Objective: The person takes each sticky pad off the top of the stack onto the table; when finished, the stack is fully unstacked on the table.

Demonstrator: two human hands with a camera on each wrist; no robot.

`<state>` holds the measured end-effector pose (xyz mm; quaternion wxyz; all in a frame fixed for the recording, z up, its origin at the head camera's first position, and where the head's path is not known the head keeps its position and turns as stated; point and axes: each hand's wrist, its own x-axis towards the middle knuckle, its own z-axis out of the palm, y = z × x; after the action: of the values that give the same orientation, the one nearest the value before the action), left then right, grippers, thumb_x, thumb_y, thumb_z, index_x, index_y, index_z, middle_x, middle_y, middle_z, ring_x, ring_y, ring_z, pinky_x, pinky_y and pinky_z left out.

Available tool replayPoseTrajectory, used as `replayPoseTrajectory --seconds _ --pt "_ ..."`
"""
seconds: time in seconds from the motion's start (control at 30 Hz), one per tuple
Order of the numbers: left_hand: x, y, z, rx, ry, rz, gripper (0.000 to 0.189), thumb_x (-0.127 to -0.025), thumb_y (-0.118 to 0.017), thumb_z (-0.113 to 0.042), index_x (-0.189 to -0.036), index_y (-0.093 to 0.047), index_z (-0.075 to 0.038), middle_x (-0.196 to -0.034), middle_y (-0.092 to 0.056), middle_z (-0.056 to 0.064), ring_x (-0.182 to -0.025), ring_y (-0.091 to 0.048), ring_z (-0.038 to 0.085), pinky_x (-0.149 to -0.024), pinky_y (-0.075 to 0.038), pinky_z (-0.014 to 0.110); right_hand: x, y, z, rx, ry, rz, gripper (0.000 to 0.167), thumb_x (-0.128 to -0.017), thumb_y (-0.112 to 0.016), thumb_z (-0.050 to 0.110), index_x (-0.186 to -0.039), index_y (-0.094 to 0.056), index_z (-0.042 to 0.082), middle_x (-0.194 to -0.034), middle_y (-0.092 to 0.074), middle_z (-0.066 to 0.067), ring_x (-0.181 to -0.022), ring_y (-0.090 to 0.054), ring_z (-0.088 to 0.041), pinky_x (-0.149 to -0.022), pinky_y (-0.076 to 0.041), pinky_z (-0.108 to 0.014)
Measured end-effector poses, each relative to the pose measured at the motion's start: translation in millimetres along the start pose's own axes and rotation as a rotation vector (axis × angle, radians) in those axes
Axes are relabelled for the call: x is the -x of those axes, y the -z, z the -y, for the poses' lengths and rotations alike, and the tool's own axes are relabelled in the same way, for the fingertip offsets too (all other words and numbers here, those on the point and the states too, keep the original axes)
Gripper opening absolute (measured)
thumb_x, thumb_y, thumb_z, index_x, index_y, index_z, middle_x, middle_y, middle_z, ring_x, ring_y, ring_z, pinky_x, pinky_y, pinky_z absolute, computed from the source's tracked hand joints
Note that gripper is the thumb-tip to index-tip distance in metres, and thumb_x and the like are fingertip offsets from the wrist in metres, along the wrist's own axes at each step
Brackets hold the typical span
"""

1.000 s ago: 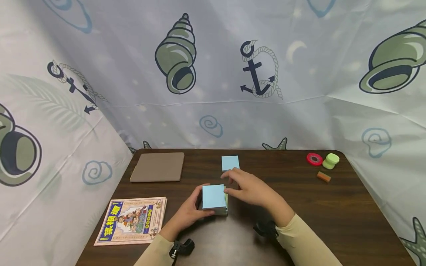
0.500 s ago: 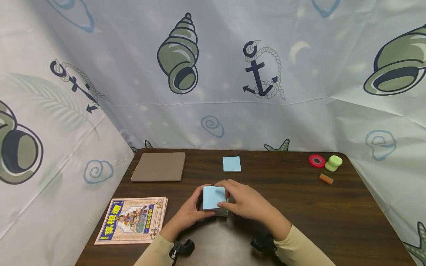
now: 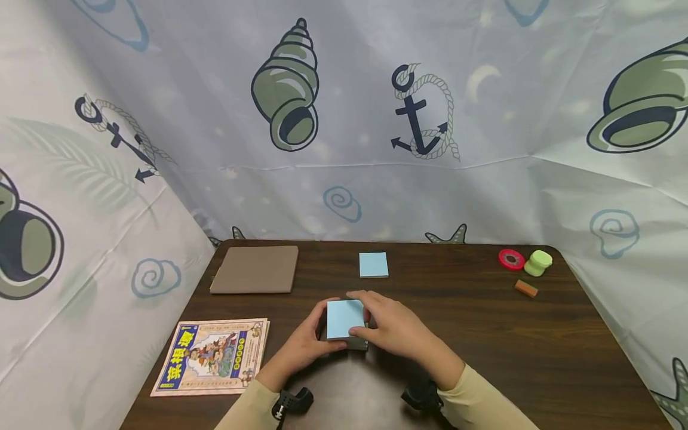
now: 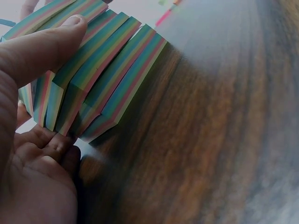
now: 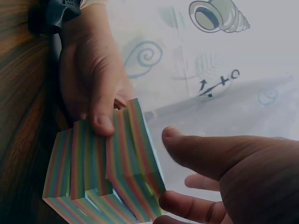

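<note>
A stack of sticky note pads (image 3: 344,319), pale blue on top, stands in the middle of the table. Its sides show striped colours, and the pads (image 4: 110,56) lie slightly out of line. My left hand (image 3: 305,345) grips the stack from the left, thumb on the near side and fingers around the far side. At the right side of the stack is my right hand (image 3: 395,327), its fingers loosely bent. The right wrist view shows that thumb (image 5: 187,147) apart from the top pad and a fingertip (image 5: 173,200) right at the stack's corner.
Another pale blue sticky note pad (image 3: 373,265) lies behind the stack. A brown notebook (image 3: 255,270) and an illustrated booklet (image 3: 212,357) lie at left. At the back right are a red ring-shaped item (image 3: 511,259), a light green piece (image 3: 538,263) and a small orange block (image 3: 525,288).
My right hand has come down and left, from near the farther pad to the right side of the stack, and then stays almost still. My left hand keeps its grip.
</note>
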<state>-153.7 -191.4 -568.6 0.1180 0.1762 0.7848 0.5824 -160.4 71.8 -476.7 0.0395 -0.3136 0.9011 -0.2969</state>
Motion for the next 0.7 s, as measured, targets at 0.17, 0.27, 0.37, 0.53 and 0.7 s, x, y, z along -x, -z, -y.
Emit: replayPoseTrajectory --seconds 0.17,0.27,0.37,0.53,0.7 --pt "-1.1 0.7 0.7 0.011 -0.006 0.006 0.096 -0.089 -0.093 -0.022 -0.166 -0.035 -0.028 -0.158 -0.053 0.006 -0.138 -0.054 0.024 -0.108 -0.047 0.025 -3.2 -3.9 -3.4 -0.002 -0.035 0.018 0.074 -0.096 -0.085 0.043 -0.159 -0.054 0.020 -0.097 -0.059 0.011 -0.074 -0.053 -0.004 -0.065 -0.046 -0.025" --pt "-1.4 0.8 2.3 0.007 -0.012 0.004 0.097 -0.089 -0.094 -0.023 -0.166 -0.035 -0.029 -0.158 -0.053 0.004 -0.139 -0.053 0.022 -0.108 -0.046 0.024 -4.5 -4.4 -5.5 -0.032 -0.053 0.025 0.077 -0.095 -0.087 0.042 -0.159 -0.053 0.016 -0.096 -0.060 0.010 -0.075 -0.054 -0.005 -0.065 -0.046 -0.025" --pt "-1.3 0.6 3.4 0.006 -0.016 0.004 0.099 -0.088 -0.094 -0.023 -0.167 -0.034 -0.027 -0.158 -0.052 0.004 -0.140 -0.052 0.022 -0.109 -0.045 0.023 -5.5 -4.7 -8.2 -0.058 -0.069 0.033 0.080 -0.094 -0.088 0.042 -0.159 -0.054 0.011 -0.094 -0.061 0.009 -0.075 -0.054 -0.006 -0.066 -0.046 -0.026" --pt "-2.1 0.0 4.8 0.011 -0.022 0.002 0.100 -0.088 -0.094 -0.022 -0.168 -0.034 -0.020 -0.160 -0.051 0.004 -0.145 -0.049 0.020 -0.111 -0.042 0.019 -7.1 -5.1 -12.9 -0.089 -0.077 0.042 0.077 -0.092 -0.088 0.043 -0.155 -0.057 0.010 -0.092 -0.063 0.007 -0.075 -0.053 -0.007 -0.067 -0.046 -0.026" --pt "-2.5 -0.2 5.0 0.003 -0.024 -0.003 0.100 -0.088 -0.094 -0.022 -0.168 -0.034 -0.017 -0.163 -0.049 0.003 -0.151 -0.043 0.018 -0.116 -0.036 0.017 -7.3 -3.0 -14.4 -0.095 -0.067 0.034 0.071 -0.091 -0.090 0.042 -0.149 -0.059 0.014 -0.094 -0.065 0.005 -0.074 -0.053 -0.007 -0.066 -0.046 -0.026"
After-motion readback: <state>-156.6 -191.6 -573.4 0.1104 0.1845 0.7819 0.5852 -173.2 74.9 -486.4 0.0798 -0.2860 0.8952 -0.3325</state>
